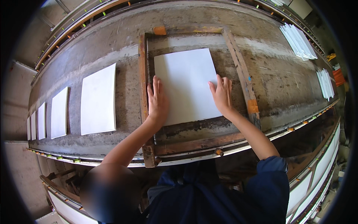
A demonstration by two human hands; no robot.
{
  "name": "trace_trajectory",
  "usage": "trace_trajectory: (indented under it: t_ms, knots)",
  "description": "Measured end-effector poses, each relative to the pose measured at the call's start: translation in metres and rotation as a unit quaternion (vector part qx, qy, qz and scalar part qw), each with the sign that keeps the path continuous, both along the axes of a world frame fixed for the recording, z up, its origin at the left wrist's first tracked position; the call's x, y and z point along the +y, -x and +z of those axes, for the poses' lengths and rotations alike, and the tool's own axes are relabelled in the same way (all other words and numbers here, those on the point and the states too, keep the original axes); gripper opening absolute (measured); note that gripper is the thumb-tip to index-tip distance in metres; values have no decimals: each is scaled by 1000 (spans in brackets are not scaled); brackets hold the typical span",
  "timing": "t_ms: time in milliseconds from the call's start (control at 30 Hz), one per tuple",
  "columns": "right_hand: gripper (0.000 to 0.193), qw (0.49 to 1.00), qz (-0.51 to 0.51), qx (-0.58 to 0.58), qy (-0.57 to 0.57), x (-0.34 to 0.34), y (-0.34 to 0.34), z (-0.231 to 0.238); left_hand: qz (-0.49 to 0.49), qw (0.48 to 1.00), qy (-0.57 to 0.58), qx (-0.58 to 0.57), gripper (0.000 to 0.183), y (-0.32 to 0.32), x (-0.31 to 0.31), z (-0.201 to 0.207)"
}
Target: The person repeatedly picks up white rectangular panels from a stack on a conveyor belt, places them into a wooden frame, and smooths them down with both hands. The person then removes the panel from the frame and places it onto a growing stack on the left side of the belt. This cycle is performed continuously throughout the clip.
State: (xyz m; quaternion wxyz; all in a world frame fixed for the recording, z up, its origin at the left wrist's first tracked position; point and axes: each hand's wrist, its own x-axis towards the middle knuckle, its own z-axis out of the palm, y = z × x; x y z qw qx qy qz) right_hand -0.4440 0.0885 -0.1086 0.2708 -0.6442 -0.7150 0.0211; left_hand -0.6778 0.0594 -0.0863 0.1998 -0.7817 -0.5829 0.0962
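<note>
Stained table point(276, 89), wooden frame point(238, 63) around white sheet point(188, 86), stacks point(298, 42) rightward.

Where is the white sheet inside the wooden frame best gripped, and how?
Grip the white sheet at its left and right edges, probably, coming from both sides: it lies flat, and the wooden frame leaves finger room there, more on the right.

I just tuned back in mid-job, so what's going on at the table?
A person has both bare hands at a white sheet lying inside a wooden frame on a long, worn table. The left hand is at its left edge and the right hand at its right edge, both open. More white sheets lie in a row to the left; two white piles lie toward the right end.
</note>
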Motion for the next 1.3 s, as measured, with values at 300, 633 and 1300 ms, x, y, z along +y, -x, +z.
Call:
trace_trajectory:
  t_ms: [300, 633, 1300]
  knots:
    - [49, 984, 52, -154, -66, -2, 6, 11, -37, 999, -2, 2, 54, -8, 1, -3]
    - [60, 951, 271, -144, 45, -34, 25, 20, -79, 928, 96, -352, 82, -28, -20, -9]
    - [49, 956, 281, -88, -9, 160, 46, -8, 52, 935, -1, -352, 84, -23, 166, -39]
